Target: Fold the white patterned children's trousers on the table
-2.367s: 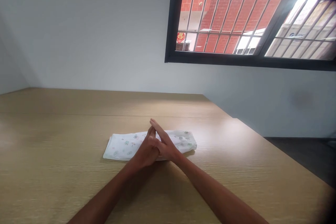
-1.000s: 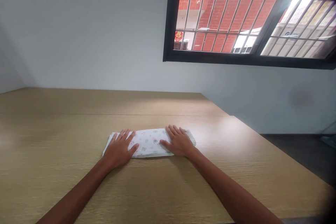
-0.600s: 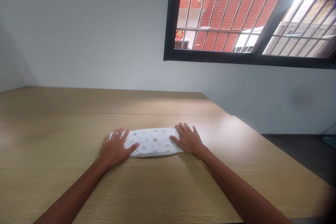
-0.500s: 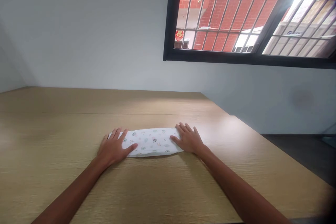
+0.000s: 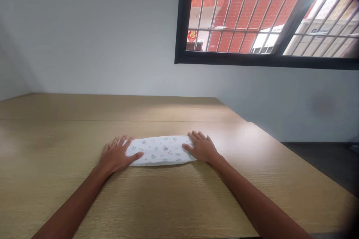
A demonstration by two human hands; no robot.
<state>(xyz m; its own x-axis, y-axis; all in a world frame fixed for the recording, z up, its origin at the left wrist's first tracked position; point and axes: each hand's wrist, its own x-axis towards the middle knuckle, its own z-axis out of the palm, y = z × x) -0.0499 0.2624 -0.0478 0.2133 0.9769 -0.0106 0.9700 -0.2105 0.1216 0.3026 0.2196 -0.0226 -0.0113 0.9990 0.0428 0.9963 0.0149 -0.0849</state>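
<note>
A white folded cloth (image 5: 159, 151) with small printed animal figures lies flat and lengthwise across the table. My left hand (image 5: 116, 155) rests on its left end, fingers spread, with the thumb pointing inward over the print. On the right end lies my right hand (image 5: 202, 147), palm down and open, its thumb also on the fabric. Both hands cover the cloth's ends, so those edges are partly hidden. Neither hand grips the cloth.
The light wooden table (image 5: 179, 201) has a seam across its far part and a stepped right edge. Behind it stands a pale wall (image 5: 98, 37). A dark-framed window (image 5: 238, 58) with bars is at the upper right. Dark floor (image 5: 319, 160) shows beyond the table's right side.
My left hand has slid slightly left along the cloth, uncovering a bit more of the print. My right hand stays in almost the same place on the cloth.
</note>
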